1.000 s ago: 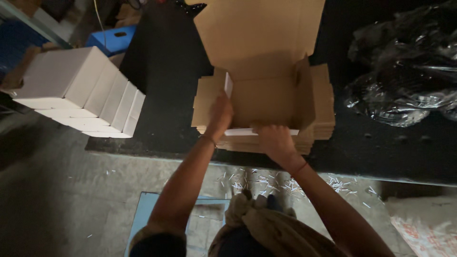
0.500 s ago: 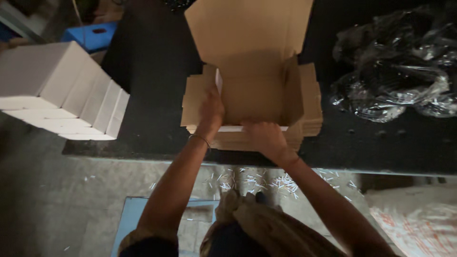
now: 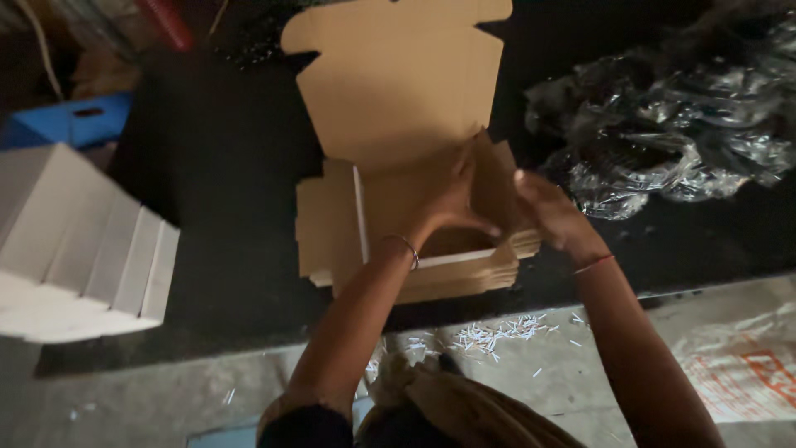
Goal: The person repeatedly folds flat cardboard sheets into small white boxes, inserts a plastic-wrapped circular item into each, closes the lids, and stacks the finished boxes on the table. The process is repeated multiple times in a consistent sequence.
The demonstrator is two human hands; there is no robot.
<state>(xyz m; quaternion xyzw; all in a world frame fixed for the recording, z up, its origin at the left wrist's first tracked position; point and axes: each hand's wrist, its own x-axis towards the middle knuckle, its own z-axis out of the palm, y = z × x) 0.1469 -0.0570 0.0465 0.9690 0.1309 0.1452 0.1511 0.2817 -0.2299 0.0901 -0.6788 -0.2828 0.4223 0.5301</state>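
Since the earlier frames, both hands have been shifted from the near edge of the cardboard box (image 3: 414,207) to its right side, and the right wall has been raised.

Left hand (image 3: 452,203): set inside the box, fingers spread open, thumb pointing toward 4 o'clock, palm pressed against the inner face of the right wall. Nothing is gripped. A thin bangle (image 3: 406,246) is seen at the wrist.

Right hand (image 3: 551,211): placed at 3 o'clock of the box, just outside the right wall, fingers loosely curled toward the flap; whether the card is pinched cannot be told. A red thread (image 3: 593,265) is worn at the wrist.

Box: half-formed, lid flap standing open toward 12 o'clock, resting on a stack of flat cardboard blanks (image 3: 452,278) on the black table (image 3: 224,199).

Noted around it: white folded boxes (image 3: 79,241) stacked at 9 o'clock, well apart; crumpled clear plastic wrap (image 3: 680,124) at 2 o'clock; a blue crate (image 3: 70,120) at 10 o'clock; white paper slivers (image 3: 497,332) scattered on the floor at 6 o'clock.
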